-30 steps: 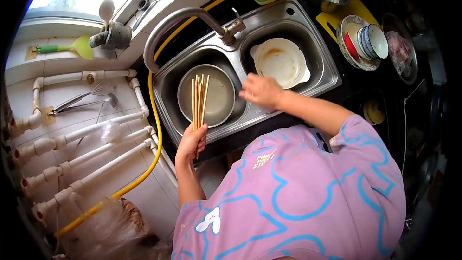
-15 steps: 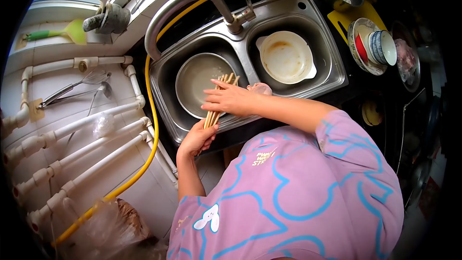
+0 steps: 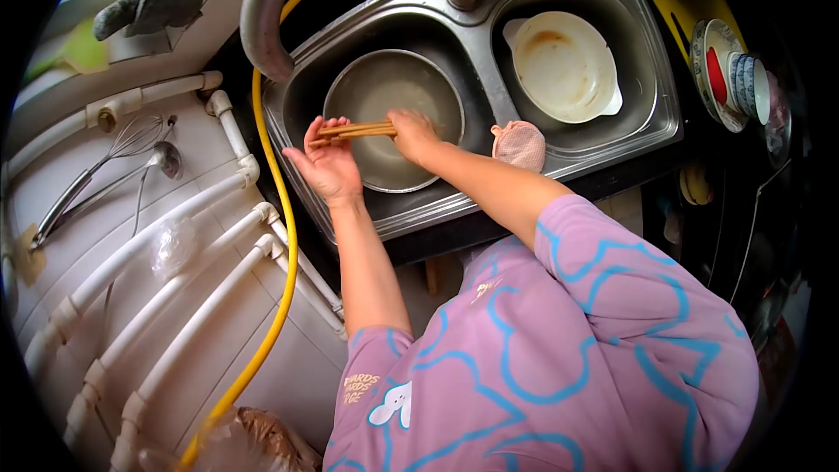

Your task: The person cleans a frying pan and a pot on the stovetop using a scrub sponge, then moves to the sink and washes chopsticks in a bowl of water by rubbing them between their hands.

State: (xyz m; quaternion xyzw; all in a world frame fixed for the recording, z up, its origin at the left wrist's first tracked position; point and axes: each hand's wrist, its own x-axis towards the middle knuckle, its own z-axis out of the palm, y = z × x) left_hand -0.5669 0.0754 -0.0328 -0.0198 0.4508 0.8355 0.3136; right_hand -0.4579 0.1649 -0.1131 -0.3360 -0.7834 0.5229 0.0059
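Note:
A bundle of wooden chopsticks (image 3: 367, 129) lies level above a round metal basin (image 3: 448, 105) of cloudy water in the left sink bowl (image 3: 301, 96). My right hand (image 3: 412, 135) is closed around the right end of the bundle. At the other end, my left hand (image 3: 332, 164) is turned palm up, its fingers stretched and thumb spread. The chopstick tips lie against those fingers. A pink mesh scrubber (image 3: 520, 147) rests on the sink's front rim, right of my right forearm.
A stained white two-handled dish (image 3: 564, 70) sits in the right sink bowl. The curved faucet (image 3: 262, 26) overhangs the left side. Stacked bowls (image 3: 747, 83) stand at the right. A yellow hose (image 3: 284, 280) and white pipes (image 3: 166, 236) run along the left wall.
The chopsticks have swung from slanting upright to level. My right hand has gone from lying flat over them to gripping one end; my left has opened palm up. The view has shifted.

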